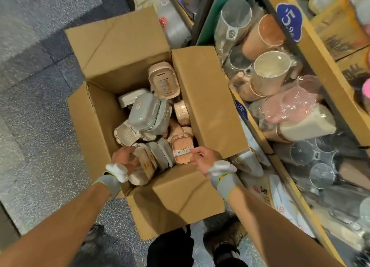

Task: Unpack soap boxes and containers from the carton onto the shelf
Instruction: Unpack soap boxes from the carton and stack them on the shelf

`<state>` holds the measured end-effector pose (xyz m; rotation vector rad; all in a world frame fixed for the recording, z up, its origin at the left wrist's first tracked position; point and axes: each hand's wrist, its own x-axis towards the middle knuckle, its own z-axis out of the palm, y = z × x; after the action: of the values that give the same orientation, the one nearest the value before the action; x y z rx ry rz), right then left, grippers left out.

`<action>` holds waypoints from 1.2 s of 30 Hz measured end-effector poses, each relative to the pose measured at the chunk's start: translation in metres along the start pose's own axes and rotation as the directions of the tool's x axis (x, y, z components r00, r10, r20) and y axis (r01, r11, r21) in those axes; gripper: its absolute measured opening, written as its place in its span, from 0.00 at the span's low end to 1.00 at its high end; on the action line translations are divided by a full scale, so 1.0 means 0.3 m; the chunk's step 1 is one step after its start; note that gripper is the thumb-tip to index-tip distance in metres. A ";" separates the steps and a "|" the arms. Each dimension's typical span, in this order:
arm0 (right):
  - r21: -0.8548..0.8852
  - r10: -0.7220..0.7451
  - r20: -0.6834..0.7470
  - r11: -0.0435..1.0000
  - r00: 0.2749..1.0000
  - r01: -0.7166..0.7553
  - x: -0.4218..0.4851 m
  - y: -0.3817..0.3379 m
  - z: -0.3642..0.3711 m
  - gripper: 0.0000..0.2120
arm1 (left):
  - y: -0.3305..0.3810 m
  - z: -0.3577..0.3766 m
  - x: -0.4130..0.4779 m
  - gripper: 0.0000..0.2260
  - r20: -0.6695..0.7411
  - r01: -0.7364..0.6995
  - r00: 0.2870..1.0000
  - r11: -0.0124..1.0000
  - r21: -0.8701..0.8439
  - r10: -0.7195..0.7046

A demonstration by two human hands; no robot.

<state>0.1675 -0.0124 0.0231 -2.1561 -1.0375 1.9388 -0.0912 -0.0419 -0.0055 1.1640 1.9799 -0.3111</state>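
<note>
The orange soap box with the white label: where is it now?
In the head view, the orange soap box stands on edge near the carton's right wall, the right hand touching its label.

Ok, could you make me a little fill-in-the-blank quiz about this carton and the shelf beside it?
1. The carton stands on the ____.
2. The label on the pink box at the right hand reads ____.
3. The blue tag on the shelf shows the number ____.
Missing words: floor; SOAP BOX; 5.
</note>
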 end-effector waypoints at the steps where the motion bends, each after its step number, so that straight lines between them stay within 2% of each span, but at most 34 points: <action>1: -0.004 0.009 -0.004 1.000 1.000 -0.009 0.002 0.007 0.008 0.12 | -0.006 -0.001 0.000 0.21 0.001 -0.014 1.000 1.000 0.007 0.014; 9: -0.024 0.026 -0.015 0.999 1.000 -0.027 0.009 0.072 0.015 0.14 | -0.009 -0.017 -0.006 0.20 -0.022 -0.099 0.995 0.995 -0.020 0.098; 14: -0.039 0.042 -0.003 0.998 0.999 -0.042 0.022 0.114 0.000 0.07 | 0.036 -0.021 0.003 0.13 0.042 -0.108 0.993 0.987 -0.123 0.114; 17: -0.003 0.053 0.003 0.999 0.999 -0.053 0.028 0.123 -0.011 0.15 | 0.053 -0.037 0.009 0.10 0.099 -0.164 0.978 0.967 -0.193 0.186; 19: 0.008 0.043 0.019 0.999 0.999 -0.043 0.025 0.118 -0.016 0.17 | 0.074 -0.052 0.009 0.03 0.086 -0.218 0.963 0.925 -0.312 0.256; 22: 0.037 0.015 0.079 0.999 0.997 -0.018 -0.005 0.084 -0.024 0.20 | 0.132 -0.070 0.002 0.08 0.019 -0.261 0.955 0.869 -0.421 0.296; 27: 0.089 -0.043 0.192 0.996 0.980 0.026 -0.057 0.044 -0.014 0.22 | 0.234 -0.076 -0.017 0.06 0.040 -0.221 0.959 0.829 -0.514 0.281; 32: 0.087 -0.122 0.210 0.991 0.970 0.106 -0.069 0.033 -0.009 0.13 | 0.274 -0.055 -0.028 0.05 0.080 -0.181 0.952 0.757 -0.628 0.295; 36: 0.077 -0.137 0.204 0.989 0.969 0.124 -0.072 0.039 -0.016 0.12 | 0.274 -0.041 -0.034 0.10 0.113 -0.165 0.942 0.728 -0.665 0.317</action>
<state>0.1771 -0.0305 0.0371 -1.8320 -1.0998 2.1388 -0.0275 0.0037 0.0245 0.8597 1.5134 0.3615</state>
